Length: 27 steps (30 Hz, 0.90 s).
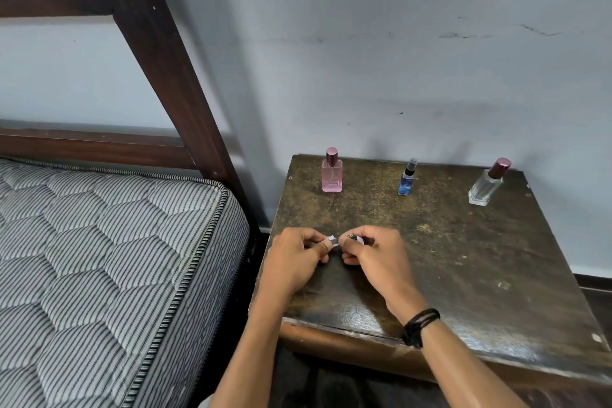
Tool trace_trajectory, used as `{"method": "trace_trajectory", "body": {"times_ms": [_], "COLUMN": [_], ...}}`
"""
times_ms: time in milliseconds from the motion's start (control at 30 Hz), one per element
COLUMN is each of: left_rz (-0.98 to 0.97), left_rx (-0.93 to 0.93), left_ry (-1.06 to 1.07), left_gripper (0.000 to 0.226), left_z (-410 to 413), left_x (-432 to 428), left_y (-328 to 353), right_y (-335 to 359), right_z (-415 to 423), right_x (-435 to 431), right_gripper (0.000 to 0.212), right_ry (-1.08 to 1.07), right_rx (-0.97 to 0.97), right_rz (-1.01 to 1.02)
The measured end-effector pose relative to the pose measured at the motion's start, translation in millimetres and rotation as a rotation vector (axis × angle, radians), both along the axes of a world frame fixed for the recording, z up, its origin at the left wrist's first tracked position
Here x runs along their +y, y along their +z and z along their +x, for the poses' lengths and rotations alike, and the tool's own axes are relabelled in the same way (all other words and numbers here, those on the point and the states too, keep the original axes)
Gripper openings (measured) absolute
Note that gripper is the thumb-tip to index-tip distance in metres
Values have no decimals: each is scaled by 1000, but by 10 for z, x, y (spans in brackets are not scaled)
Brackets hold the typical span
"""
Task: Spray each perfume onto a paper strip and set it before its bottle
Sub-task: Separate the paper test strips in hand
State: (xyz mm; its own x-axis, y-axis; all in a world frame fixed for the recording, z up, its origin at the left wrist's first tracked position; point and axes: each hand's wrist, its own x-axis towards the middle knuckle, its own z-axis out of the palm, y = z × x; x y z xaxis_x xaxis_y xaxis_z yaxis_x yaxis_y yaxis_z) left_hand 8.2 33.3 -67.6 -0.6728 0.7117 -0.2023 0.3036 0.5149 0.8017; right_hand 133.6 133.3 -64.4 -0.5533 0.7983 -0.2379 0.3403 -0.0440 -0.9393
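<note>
We see two hands close together over the near part of a dark, worn tabletop (463,258). The left hand (294,262) and the right hand (377,258) hold a small bit of paper (332,239) between them. The grip of each hand is pinching the paper, with the thumb and curled fingers pressed on it from its own side. The paper looks white with some dark parts, and most of it is hidden by the fingers, so we cannot tell its full shape. We cannot tell if the paper touches the tabletop or is held just above it. Three bottles stand upright in a row at the back of the tabletop, near the wall (364,43), and they are well apart from each other. The pink bottle (331,175) is on the left and has a dark red cap. The blue bottle (407,179) is in the middle; it is the thinnest one and has a dark spray top. The clear bottle (485,187) is on the right and has a dark red cap too. The paper is well in front of the bottles, closest to the pink one. We see a black band (420,326) on the right wrist. To the left of the tabletop is a striped mattress (99,258) with a dark wooden bed frame (159,53) behind it.
</note>
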Motion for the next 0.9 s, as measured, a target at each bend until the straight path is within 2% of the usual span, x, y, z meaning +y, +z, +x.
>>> {"method": "trace_trajectory", "body": {"times_ms": [633,800,900], "left_rz": [33,95,52], "left_rx": [-62,-106,-93], "left_ry": [88,184,173], "left_gripper": [16,21,20], "left_z": [71,-74,-42], "left_x": [42,-49,-37], "left_y": [-5,-15,12], "right_y": [-21,-1,-25], "right_z": [-14,67,70], "right_x": [-54,135,107], "right_gripper": [19,18,19], "right_ry": [-63,-245,-185], "right_rx": [25,192,129], "right_rz": [17,-170,-70]}}
